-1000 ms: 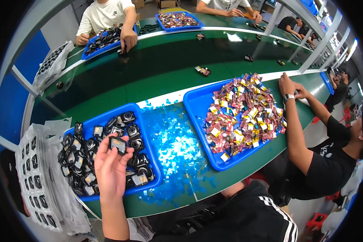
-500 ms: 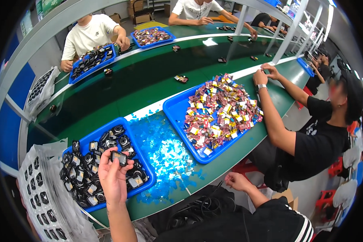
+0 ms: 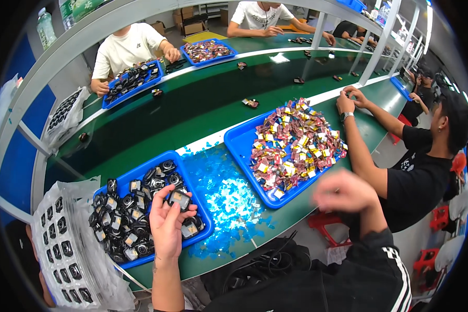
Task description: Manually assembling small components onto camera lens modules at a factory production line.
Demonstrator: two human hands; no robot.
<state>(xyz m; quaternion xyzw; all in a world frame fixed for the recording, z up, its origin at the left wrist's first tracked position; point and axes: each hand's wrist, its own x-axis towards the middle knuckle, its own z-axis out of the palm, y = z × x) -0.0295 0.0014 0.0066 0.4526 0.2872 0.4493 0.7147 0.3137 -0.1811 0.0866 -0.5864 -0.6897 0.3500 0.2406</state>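
Note:
My left hand pinches a black smartwatch case between thumb and fingers, a grey-gold face turned up. It is held above the right side of a blue tray, which is heaped with similar black cases. My right hand is raised by the front right edge of a second blue tray. Motion smears its fingers, so whether they hold anything cannot be made out. Small red, yellow and white flexible circuit parts are piled in that second tray.
Blue film scraps litter the green bench between the trays. Clear blister trays of black cases stand at the left. A conveyor belt carries scattered parts beyond. A co-worker's arm rests close on the right; others sit across.
My right hand has risen from low beside the bench toward the circuit-part tray. My left hand still holds the smartwatch case, now tilted with its face more visible. The whole view has shifted slightly.

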